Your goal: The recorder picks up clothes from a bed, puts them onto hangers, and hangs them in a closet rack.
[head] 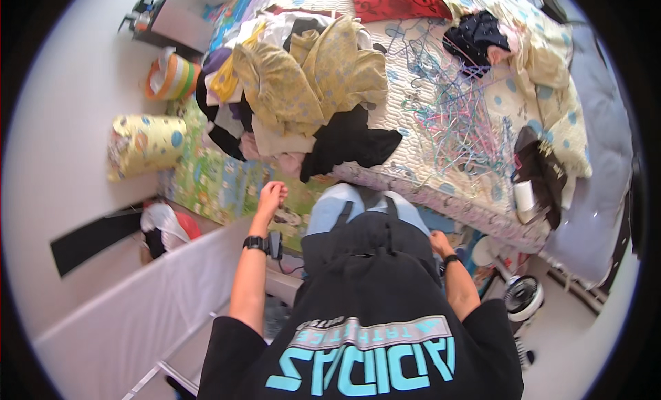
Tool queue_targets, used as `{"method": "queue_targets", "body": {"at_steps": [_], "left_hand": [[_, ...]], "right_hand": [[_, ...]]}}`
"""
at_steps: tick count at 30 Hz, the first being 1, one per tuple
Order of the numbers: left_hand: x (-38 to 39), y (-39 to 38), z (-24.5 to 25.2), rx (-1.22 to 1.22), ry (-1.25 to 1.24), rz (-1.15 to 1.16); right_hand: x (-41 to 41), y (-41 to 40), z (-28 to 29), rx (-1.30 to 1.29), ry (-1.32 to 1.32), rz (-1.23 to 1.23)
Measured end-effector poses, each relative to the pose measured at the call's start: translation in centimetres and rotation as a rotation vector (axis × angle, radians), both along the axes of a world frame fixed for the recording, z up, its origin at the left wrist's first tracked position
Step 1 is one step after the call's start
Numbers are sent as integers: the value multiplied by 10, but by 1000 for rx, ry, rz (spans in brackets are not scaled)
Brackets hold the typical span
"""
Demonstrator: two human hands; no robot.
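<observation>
My left hand (272,197) hangs in front of the bed's edge with its fingers curled, and no object shows in it. By my right hip, my right hand (439,243) is partly hidden, so its fingers are hard to read. On the bed lies a heap of clothes: a yellow patterned garment (310,79) on top, a black garment (351,141) at its near edge, and white, purple and pink pieces beneath. Right of it spreads a tangle of coloured clothes hangers (459,121). A navy dotted garment (475,41) rests beyond them, near a red patterned cloth (400,2).
At the left stand a striped basket (175,78) and a rolled yellow quilt (147,144). A white roll (524,196) and brown cloth (539,167) lie at the bed's right corner. A small fan (523,296) stands at the lower right, a white fabric panel (139,286) at the lower left.
</observation>
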State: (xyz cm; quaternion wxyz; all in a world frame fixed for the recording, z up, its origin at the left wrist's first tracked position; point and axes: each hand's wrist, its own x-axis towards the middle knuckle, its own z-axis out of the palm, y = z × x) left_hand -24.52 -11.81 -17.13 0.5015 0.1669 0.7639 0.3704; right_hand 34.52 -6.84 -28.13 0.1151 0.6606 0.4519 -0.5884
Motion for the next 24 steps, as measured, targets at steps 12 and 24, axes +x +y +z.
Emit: {"method": "queue_targets", "body": {"at_steps": [12, 24], "left_hand": [[-162, 240, -55, 223, 929, -255], [-106, 266, -149, 123, 486, -234]], "right_hand": [[-81, -119, 35, 416, -52, -626], [-108, -40, 122, 199, -75, -811]]}}
